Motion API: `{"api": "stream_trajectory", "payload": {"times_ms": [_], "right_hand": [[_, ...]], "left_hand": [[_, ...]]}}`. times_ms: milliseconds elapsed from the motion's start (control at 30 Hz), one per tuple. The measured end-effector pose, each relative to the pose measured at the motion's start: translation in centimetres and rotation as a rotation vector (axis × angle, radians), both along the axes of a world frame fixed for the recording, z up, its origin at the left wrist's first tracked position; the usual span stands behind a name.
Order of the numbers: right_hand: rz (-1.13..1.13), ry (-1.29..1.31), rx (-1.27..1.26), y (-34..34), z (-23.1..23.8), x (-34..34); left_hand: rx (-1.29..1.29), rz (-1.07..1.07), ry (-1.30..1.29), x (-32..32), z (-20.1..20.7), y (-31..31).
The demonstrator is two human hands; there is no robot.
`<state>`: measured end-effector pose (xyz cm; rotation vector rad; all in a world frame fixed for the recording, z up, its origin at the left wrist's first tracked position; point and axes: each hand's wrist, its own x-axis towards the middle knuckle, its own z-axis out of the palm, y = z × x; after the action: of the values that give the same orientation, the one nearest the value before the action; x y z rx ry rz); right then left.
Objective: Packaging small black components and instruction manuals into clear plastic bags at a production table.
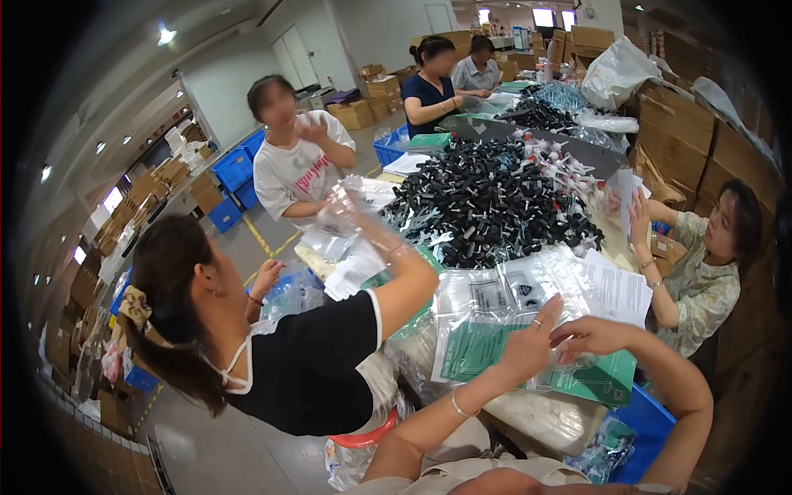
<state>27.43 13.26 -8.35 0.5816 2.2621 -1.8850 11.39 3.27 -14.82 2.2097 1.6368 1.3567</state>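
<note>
Bare forearms (431, 419) lead to my half-curled left grip (528, 348) and right grip (592, 336); whether either pinches the clear bag (505, 285), I cannot tell. I'd smooth it flat.

The left fingers (545, 318) hide part of the clear bag (464, 299).

- I see brown cartons (672, 124) stacked along the right side.
- Near their top, I make out a crumpled white sack (623, 74).
- At upper left, I have a lit lamp (167, 35).
- I spot blue bins (233, 171) grouped on the floor (194, 404).
- Near them, I see a yellow line (257, 235).
- I catch a red seat (375, 436), partly hidden.
- Farther back, I see a white wall (371, 33).
</note>
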Motion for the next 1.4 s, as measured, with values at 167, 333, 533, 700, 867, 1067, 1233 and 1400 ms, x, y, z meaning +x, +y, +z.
{"api": "stream_trajectory", "payload": {"times_ms": [167,333,533,700,867,1067,1233,1400], "right_hand": [[-0.150,0.063,0.306,4.3,4.5,-2.7],[-0.355,0.351,0.929,10.9,1.5,-8.6],[-0.240,0.053,1.240,15.5,-4.4,-13.6],[-0.220,-0.154,1.267,15.2,-5.8,-16.4],[-0.158,-0.275,1.262,16.0,-5.6,-16.8],[-0.179,-0.133,1.274,16.9,-5.8,-16.7],[-0.215,-0.088,1.179,17.6,-6.1,-16.9],[-0.403,0.051,1.038,18.0,-6.2,-16.3]], "left_hand": [[-0.007,0.082,0.021,-1.8,-5.5,2.0],[0.081,0.062,-0.030,-2.5,-5.6,2.3],[0.059,0.030,-0.082,-2.3,-5.5,2.2],[0.081,0.060,-0.109,-2.0,-5.2,1.4],[0.050,0.014,-0.179,-2.1,-5.6,1.9],[0.025,0.028,-0.213,-2.2,-5.0,1.7],[0.077,0.041,-0.213,-2.2,-5.4,2.0],[-0.017,0.023,-0.230,-2.3,-5.0,1.9]]}}
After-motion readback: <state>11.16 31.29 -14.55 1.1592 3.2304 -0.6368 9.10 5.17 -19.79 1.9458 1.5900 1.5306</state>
